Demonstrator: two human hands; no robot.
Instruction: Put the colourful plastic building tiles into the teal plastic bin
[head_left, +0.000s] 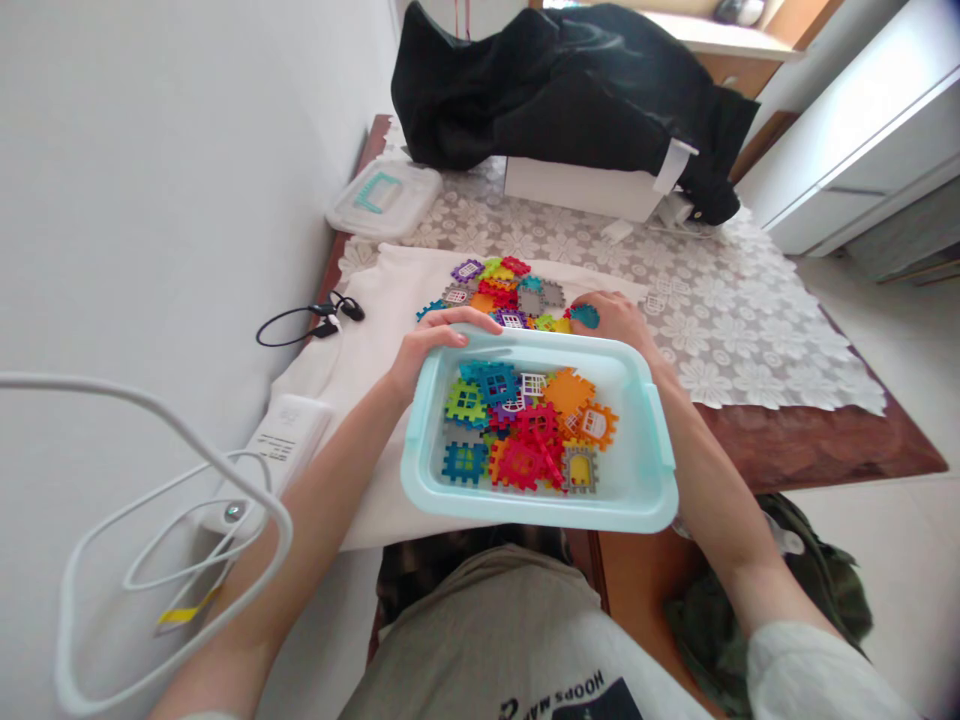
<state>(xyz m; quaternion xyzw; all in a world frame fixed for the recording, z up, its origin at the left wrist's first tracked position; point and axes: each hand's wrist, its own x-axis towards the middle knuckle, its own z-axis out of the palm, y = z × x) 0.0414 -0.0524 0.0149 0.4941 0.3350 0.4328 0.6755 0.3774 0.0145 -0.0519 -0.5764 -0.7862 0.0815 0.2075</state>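
A light-blue plastic bin point(664, 490) is tilted toward me over the front of the white cloth, holding colourful interlocking toy building pieces point(525, 450). My left hand point(435, 345) grips its back left rim, with the fingers over the edge. Beyond the bin, my right hand point(619, 315) curls around a teal building piece point(585, 316) at the right end of a pile. That pile of loose pieces point(495, 290) lies on the cloth, in purple, red, green, orange and grey, several with window shapes. The bin's back edge hides part of the pile and of my right hand.
The white cloth point(375, 400) lies over a lace-covered table point(712, 330). A clear lid point(386, 200) rests back left. Black earphones point(326, 315), a white power strip point(289, 440) and a looped white cable point(281, 540) are at left. Black fabric point(570, 90) covers a white box behind.
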